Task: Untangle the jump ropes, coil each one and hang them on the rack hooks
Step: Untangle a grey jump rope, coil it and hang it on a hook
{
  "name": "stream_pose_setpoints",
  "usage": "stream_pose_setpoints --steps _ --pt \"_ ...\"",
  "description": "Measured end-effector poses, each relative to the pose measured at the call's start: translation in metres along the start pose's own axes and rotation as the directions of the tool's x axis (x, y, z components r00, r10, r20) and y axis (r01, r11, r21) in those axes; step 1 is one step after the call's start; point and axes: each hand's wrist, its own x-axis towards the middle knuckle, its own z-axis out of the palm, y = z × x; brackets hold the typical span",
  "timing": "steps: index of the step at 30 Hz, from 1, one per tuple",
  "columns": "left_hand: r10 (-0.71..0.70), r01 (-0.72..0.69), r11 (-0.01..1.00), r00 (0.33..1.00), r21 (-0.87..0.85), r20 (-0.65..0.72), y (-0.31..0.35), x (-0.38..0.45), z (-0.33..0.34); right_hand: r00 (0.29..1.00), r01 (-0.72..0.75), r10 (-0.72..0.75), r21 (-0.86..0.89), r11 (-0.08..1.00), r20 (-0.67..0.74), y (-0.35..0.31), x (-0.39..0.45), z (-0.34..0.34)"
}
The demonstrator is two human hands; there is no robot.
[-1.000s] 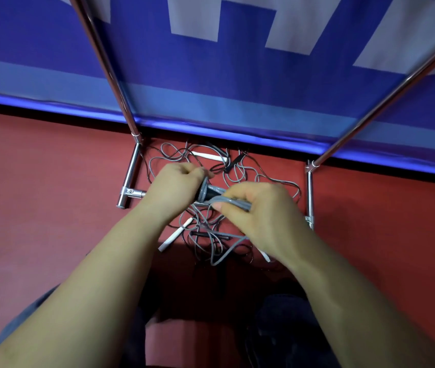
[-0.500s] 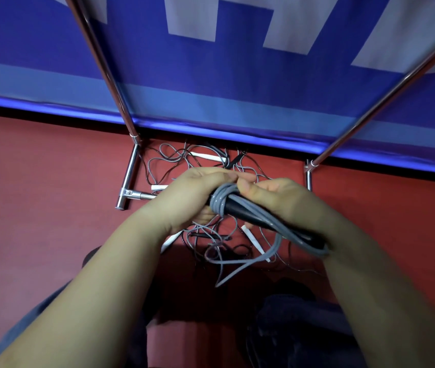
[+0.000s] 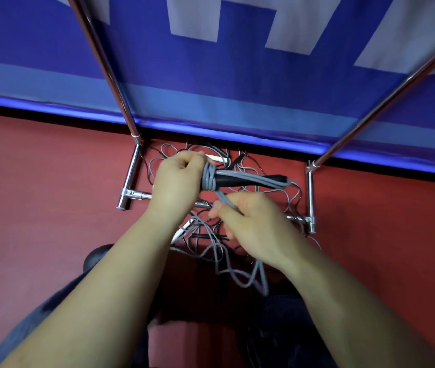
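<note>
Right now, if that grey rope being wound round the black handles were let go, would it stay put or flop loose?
Probably flop: the grey rope hangs in limp loops below the right hand. The turns beside the left hand look snug round the black handles, but with no knot visible they would likely unwind.

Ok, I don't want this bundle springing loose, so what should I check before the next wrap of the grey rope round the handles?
1. Left hand grips the bundle end: ok.
2. Right hand pinches the free grey rope: ok.
3. Existing wraps sit snug round the black handles: ok.
4. Trailing rope clear of the tangled pile on the floor: cannot tell.
5. Slack left for another turn: ok, loose rope hangs below the right hand.
6. Rack hook free: cannot tell, only the rack legs and poles show.
</note>
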Motion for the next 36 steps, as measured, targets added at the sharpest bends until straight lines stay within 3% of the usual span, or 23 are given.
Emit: stream_pose_setpoints --steps 4,7,10,12,16,21,25,27,30,32,36 --pt "0.065 -0.063 0.956 0.998 0.288 0.005 -0.007 0.006 -0.01 0.987 0.148 -0.157 -0.157 0.976 -0.044 0.002 -0.002 -0.008" --pt "0.039 -0.091 0.934 0.987 0.346 0.154 -0.01 0.006 -0.012 0.966 0.154 -0.179 -0.14 0.978 -0.189 0.007 0.001 -0.018" --pt "0.039 -0.093 0.985 0.941 0.147 0.337 -0.007 0.0 -0.01 0.945 0.105 -0.134 -0.114 0.988 -0.297 0.014 0.005 -0.03" --pt "0.029 -0.038 0.999 0.911 0.012 0.412 0.001 -0.005 -0.007 0.981 -0.005 -0.008 -0.071 0.997 -0.194 0.016 0.008 -0.036" --pt "-0.021 0.052 0.997 0.87 -0.051 0.492 0.005 -0.014 0.003 0.98 -0.196 0.197 0.079 0.977 0.002 0.018 0.009 -0.042" --pt "-0.069 0.21 0.953 0.853 -0.22 0.517 0.001 -0.013 0.006 0.964 -0.267 0.26 0.239 0.934 0.062 0.016 0.011 -0.04" --pt "-0.084 0.316 0.885 0.83 -0.342 0.551 0.004 -0.011 0.006 0.985 -0.173 0.15 0.641 0.748 0.09 0.012 0.011 -0.03" --pt "-0.121 0.367 0.85 0.834 -0.378 0.539 0.006 -0.01 0.005 0.986 -0.146 0.166 0.635 0.759 0.028 0.01 0.013 -0.023" --pt "-0.192 0.395 0.815 0.874 -0.423 0.445 0.006 -0.006 0.003 0.974 -0.166 0.212 0.397 0.903 -0.076 0.011 0.019 -0.016" --pt "-0.237 0.376 0.816 0.911 -0.439 0.339 0.008 -0.003 0.003 0.985 -0.114 0.144 0.271 0.956 -0.094 0.011 0.017 -0.012" --pt "-0.159 0.16 0.956 0.987 -0.245 0.027 0.005 0.002 -0.001 1.0 -0.013 0.012 0.045 0.999 0.02 0.01 0.006 -0.009"
